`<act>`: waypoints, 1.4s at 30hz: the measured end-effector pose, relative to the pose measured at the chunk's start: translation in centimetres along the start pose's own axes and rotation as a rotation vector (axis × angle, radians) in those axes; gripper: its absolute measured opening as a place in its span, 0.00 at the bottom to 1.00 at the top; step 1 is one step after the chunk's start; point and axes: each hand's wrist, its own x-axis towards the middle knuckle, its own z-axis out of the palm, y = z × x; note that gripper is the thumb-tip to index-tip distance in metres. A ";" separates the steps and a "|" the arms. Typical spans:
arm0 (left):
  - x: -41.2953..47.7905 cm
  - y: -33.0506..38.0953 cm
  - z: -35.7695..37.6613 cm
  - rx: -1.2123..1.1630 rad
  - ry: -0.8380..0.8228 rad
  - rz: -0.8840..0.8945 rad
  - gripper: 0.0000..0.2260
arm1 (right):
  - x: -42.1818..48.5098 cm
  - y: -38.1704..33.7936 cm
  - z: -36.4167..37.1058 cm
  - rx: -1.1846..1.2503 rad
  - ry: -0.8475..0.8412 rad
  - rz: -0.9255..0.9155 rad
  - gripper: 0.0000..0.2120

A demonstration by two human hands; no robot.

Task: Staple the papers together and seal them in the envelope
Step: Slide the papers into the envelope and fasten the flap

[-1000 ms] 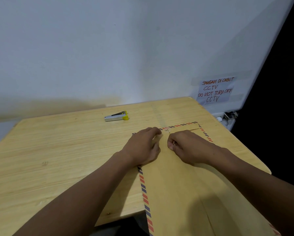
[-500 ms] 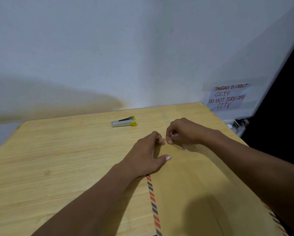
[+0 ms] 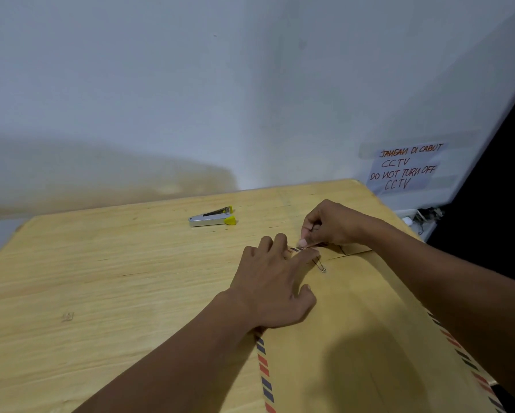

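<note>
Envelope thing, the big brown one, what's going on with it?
A person is closing the big brown envelope on the wooden table. Their left hand presses flat on it near the top, while the right hand pinches the striped edge of the flap. The stapler lies farther back, untouched. No papers show, so they may already be inside.

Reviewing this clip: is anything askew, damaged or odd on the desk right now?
Nothing stands out. The envelope lies flat on the table, the left hand pressing it and the right hand pinching its far flap edge. The stapler sits apart, undamaged.
</note>
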 end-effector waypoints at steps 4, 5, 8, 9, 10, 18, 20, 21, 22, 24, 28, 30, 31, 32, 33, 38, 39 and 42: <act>0.8 0.7 0.2 0.089 -0.012 -0.009 0.26 | 0.2 0.3 -0.2 -0.025 0.015 0.006 0.06; 0.9 0.9 0.3 0.097 -0.018 -0.014 0.26 | 0.2 0.5 -0.2 -0.025 0.021 0.005 0.06; 1.0 1.1 0.3 0.098 -0.042 -0.022 0.25 | -0.1 1.0 -0.3 -0.034 0.044 0.015 0.06; 0.9 1.0 0.3 0.096 -0.043 -0.022 0.25 | -0.3 1.1 -0.4 -0.042 0.055 0.019 0.06; 0.8 0.9 0.3 0.095 -0.039 -0.020 0.25 | -0.4 1.3 -0.4 -0.043 0.068 0.022 0.06; 0.2 0.8 0.6 0.080 0.014 -0.024 0.25 | -2.8 2.6 -0.2 -0.090 0.180 0.020 0.05; 0.1 0.7 0.6 0.067 0.013 -0.036 0.26 | -3.4 2.8 -0.2 -0.101 0.200 0.016 0.05; 0.0 0.6 0.6 0.058 0.014 -0.044 0.27 | -3.7 2.9 -0.1 -0.106 0.212 0.011 0.05; 0.0 0.4 0.6 0.047 0.016 -0.055 0.27 | -4.0 3.0 -0.1 -0.110 0.224 0.002 0.04; -0.1 0.1 0.6 0.019 0.016 -0.072 0.28 | -4.8 3.2 0.2 -0.127 0.247 -0.025 0.05; -0.4 0.1 0.4 -0.017 -0.003 -0.056 0.25 | -7.0 3.6 1.2 -0.221 0.294 -0.084 0.04; -0.5 0.1 0.3 -0.027 -0.013 -0.040 0.23 | -8.3 3.6 1.9 -0.311 0.322 -0.142 0.05; -0.6 0.2 0.2 -0.030 -0.016 -0.034 0.22 | -9.0 3.6 2.3 -0.378 0.331 -0.177 0.07; -0.6 0.2 0.2 -0.031 -0.019 -0.028 0.22 | -9.6 3.6 2.7 -0.457 0.337 -0.211 0.08; -0.7 0.2 0.2 -0.031 -0.019 -0.023 0.21 | -10.2 3.5 3.1 -0.530 0.337 -0.237 0.09; -0.9 0.5 0.1 -0.023 -0.022 -0.018 0.21 | -11.8 2.1 4.3 -0.584 0.314 -0.268 0.10; -0.9 0.5 0.0 -0.030 -0.021 -0.020 0.21 | -12.0 1.8 4.5 -0.570 0.310 -0.264 0.10; -1.0 0.6 -0.2 -0.056 -0.020 -0.022 0.22 | -12.3 1.2 5.0 -0.526 0.292 -0.251 0.08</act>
